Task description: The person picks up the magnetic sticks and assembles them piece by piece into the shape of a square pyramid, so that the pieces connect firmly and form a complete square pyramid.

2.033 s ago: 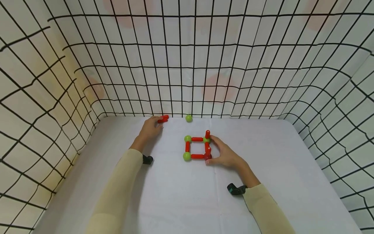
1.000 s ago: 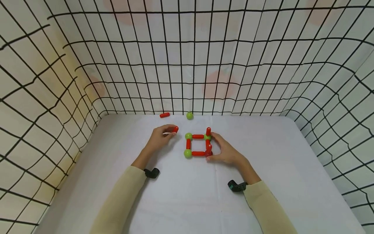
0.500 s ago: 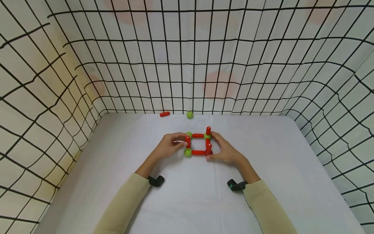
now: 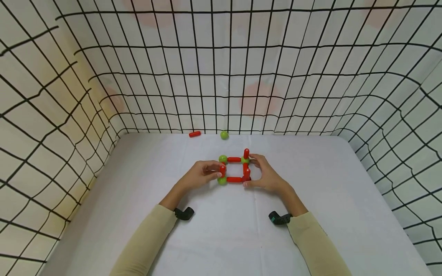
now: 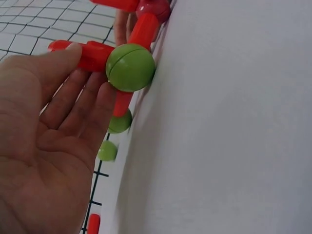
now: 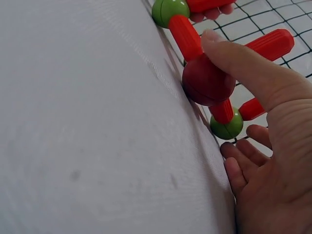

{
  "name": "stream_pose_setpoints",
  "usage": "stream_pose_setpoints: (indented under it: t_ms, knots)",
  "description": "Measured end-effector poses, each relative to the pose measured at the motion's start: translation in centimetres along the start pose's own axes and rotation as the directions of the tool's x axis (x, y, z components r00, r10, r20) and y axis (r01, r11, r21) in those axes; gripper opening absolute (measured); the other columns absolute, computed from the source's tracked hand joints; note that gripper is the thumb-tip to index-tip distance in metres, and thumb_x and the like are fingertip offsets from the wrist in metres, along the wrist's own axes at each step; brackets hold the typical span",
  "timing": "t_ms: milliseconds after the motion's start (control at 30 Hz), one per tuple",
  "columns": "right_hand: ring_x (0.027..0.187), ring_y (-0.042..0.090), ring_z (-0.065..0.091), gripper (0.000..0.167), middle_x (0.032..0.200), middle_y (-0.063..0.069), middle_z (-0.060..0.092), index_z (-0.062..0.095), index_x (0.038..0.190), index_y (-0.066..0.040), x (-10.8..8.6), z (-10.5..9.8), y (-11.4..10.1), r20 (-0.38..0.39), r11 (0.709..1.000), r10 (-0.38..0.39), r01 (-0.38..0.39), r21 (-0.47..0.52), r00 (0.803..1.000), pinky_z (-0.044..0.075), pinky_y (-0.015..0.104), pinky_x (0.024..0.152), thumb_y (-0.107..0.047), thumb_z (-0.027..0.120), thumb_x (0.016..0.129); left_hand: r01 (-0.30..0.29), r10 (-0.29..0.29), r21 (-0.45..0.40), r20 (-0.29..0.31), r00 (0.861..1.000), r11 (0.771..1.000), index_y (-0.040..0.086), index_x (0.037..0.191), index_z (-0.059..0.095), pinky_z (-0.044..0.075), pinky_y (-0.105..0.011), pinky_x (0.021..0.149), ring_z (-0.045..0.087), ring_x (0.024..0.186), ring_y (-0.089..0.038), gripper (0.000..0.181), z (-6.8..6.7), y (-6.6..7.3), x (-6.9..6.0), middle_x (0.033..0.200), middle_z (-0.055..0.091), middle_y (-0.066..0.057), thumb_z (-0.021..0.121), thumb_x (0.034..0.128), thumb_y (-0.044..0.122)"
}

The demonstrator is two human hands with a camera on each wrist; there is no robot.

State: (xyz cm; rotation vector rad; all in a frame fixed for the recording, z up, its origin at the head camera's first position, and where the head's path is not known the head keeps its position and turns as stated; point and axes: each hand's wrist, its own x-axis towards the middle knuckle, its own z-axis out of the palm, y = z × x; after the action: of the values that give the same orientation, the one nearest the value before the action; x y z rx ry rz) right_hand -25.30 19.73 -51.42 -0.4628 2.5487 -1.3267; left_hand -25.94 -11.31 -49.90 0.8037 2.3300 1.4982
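Note:
A square toy frame [image 4: 234,179] of red rods and balls lies on the white table. Its near right ball [image 6: 209,80] is dark red; the other corners are green. Red rods stand upright at both right corners. My left hand [image 4: 200,174] pinches another red rod [image 4: 223,170] between thumb and fingers, at the near left green ball [image 5: 130,68]. Whether the rod is fixed to that ball I cannot tell. My right hand [image 4: 267,177] spans the frame's right side. Its thumb [image 6: 229,48] rests against the dark red corner, its fingers near the far right green ball [image 6: 227,123].
A loose red rod [image 4: 195,134] and a loose green ball [image 4: 224,135] lie at the table's back edge. Black wire mesh [image 4: 221,76] walls the table at the back and both sides. Each wrist wears a small black camera [image 4: 279,218].
My left hand took one red rod from the back edge and brought it right and nearer, to the frame's near left corner. My right hand stays at the frame, its fingers shifted slightly.

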Motion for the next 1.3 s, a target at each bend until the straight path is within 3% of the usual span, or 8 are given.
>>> stream_pose_setpoints:
  t_ms: [100,233,333,467,567,733,967,1300]
  knots:
    - [0.150,0.032,0.034,0.105,0.158,0.006,0.037,0.032,0.154,-0.018,0.1,0.0,0.1,-0.024,1.000,-0.004,0.005,0.010,1.000,0.033,0.052,0.124,-0.044,0.093,0.073,-0.041,0.041,-0.020,-0.002,0.999,0.999,0.012,0.136,0.066,0.055,-0.036,0.105,0.065,0.124,-0.022,0.037,-0.2,-0.1,0.0,0.131,0.069,-0.003,0.068,0.0989,0.010]
    - [0.149,0.030,0.038,0.087,0.153,0.006,0.046,0.043,0.148,-0.017,0.1,0.0,0.2,-0.034,1.000,-0.031,0.031,0.005,0.999,0.031,0.053,0.125,-0.042,0.090,0.078,-0.098,0.101,0.028,-0.100,0.990,0.995,0.007,0.136,0.064,0.054,-0.043,0.106,0.061,0.126,-0.028,0.039,-0.3,-0.4,0.2,0.136,0.065,-0.006,0.064,0.0977,0.000]
    - [0.151,0.031,0.036,0.070,0.153,0.004,0.049,0.050,0.144,-0.023,0.1,-0.1,0.4,-0.030,0.999,-0.041,0.041,-0.008,0.999,0.030,0.058,0.124,-0.041,0.083,0.086,-0.080,0.096,0.103,-0.160,0.983,0.991,0.007,0.139,0.061,0.052,-0.045,0.110,0.057,0.129,-0.029,0.043,-0.4,-0.7,0.3,0.142,0.060,-0.004,0.066,0.0972,0.003]
    - [0.152,0.033,0.036,0.051,0.154,0.001,0.050,0.052,0.142,-0.033,0.1,0.0,0.6,-0.025,0.999,-0.030,0.030,-0.010,0.999,0.031,0.063,0.121,-0.033,0.072,0.095,-0.034,0.059,0.200,-0.121,0.991,0.979,0.010,0.145,0.057,0.047,-0.044,0.115,0.053,0.138,-0.026,0.050,-0.4,-1.1,0.3,0.149,0.057,-0.004,0.069,0.0969,0.008]
    - [0.149,0.032,0.041,0.048,0.152,0.000,0.052,0.052,0.142,-0.034,0.1,0.0,0.6,-0.049,1.000,-0.029,0.029,-0.008,0.998,0.034,0.062,0.120,-0.028,0.067,0.098,-0.004,0.033,0.248,-0.112,0.993,0.969,0.012,0.141,0.062,0.049,-0.042,0.113,0.059,0.133,-0.023,0.045,-0.3,-1.2,0.3,0.143,0.062,-0.004,0.071,0.0967,0.010]
    - [0.144,0.036,0.048,0.066,0.155,0.007,0.051,0.042,0.151,-0.030,-0.1,-0.5,0.4,-0.075,1.000,-0.014,0.013,-0.010,0.997,0.039,0.059,0.118,-0.028,0.074,0.094,0.014,0.023,0.252,-0.144,0.989,0.968,0.016,0.126,0.072,0.058,-0.033,0.100,0.067,0.109,-0.015,0.036,-0.1,-1.4,0.2,0.123,0.071,0.001,0.079,0.0914,0.014]
    - [0.153,0.035,0.034,0.115,0.168,0.006,0.030,0.023,0.163,-0.023,-0.5,-0.9,0.4,0.025,1.000,-0.014,0.015,-0.024,1.000,0.032,0.054,0.124,-0.044,0.091,0.074,-0.022,0.043,0.227,-0.090,0.995,0.974,0.020,0.111,0.074,0.058,-0.024,0.088,0.065,0.095,-0.010,0.037,0.6,-0.9,0.6,0.105,0.070,0.008,0.091,0.0792,0.025]
    - [0.154,0.036,0.032,0.124,0.169,0.008,0.029,0.020,0.165,-0.017,0.4,-0.7,0.4,0.036,0.994,0.004,-0.001,-0.108,0.999,0.036,0.056,0.121,-0.049,0.092,0.070,-0.050,0.061,0.250,-0.038,0.997,0.967,0.019,0.105,0.070,0.058,-0.022,0.083,0.064,0.091,-0.009,0.038,1.1,-0.3,0.6,0.097,0.067,0.007,0.092,0.0771,0.029]
